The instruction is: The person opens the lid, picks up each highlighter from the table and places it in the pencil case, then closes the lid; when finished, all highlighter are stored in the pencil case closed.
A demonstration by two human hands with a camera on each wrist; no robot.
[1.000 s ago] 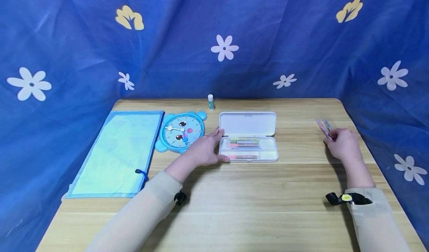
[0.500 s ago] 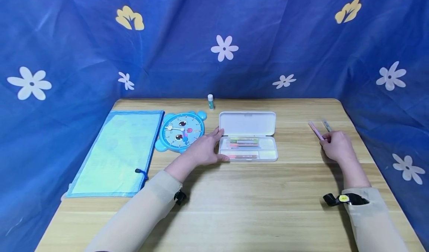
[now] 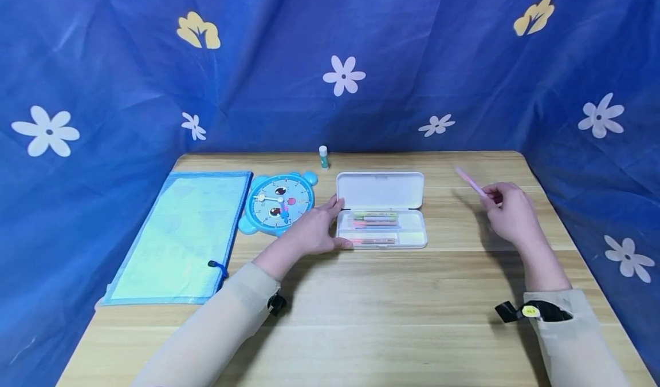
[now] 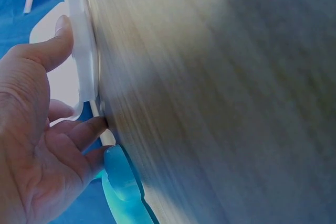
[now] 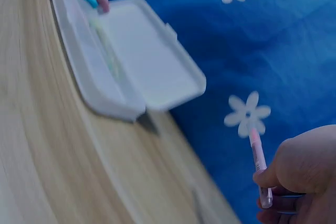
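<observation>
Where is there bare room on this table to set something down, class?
Bare: the near middle of the table, between left sleeve and right sleeve; also between the open case and the right hand. Crowded: left of the case, with left hand, clock and folder.

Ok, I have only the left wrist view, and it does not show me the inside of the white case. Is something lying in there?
Observer: Yes, in the head view slim pens lie inside the white case.
Operator: Thank you. Is the pink pen above the case?
Observer: No, the right hand holds it to the right of the case, apart from it.
Operator: And the blue thing by the left hand, what is it?
Observer: A toy clock with a cartoon face.
</observation>
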